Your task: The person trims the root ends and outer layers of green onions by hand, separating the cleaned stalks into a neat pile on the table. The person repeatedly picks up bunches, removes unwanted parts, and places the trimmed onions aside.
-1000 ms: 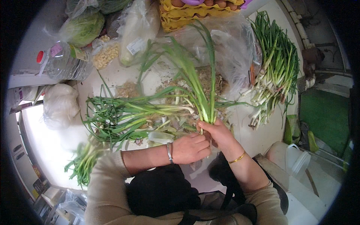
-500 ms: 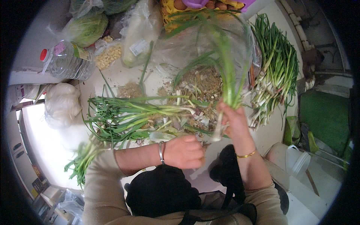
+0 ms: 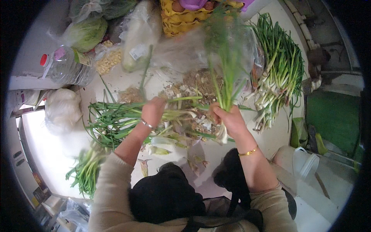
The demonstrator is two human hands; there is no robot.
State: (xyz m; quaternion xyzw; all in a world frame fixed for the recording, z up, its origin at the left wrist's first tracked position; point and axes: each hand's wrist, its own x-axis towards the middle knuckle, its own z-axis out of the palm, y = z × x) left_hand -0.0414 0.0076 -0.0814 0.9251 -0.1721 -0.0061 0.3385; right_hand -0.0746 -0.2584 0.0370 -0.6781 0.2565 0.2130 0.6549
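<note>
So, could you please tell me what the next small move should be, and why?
I would probably have the left hand close on some of the loose greens: it appears to be at their stems, with no clear grip showing, while the right hand is taken up holding a separate bunch.

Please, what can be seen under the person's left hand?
Beneath the left hand lies the pile of green stalks: leaves show to its left, pale ends to its right. The hand covers the stretch between, so whether it grips any stalk cannot be told.
</note>
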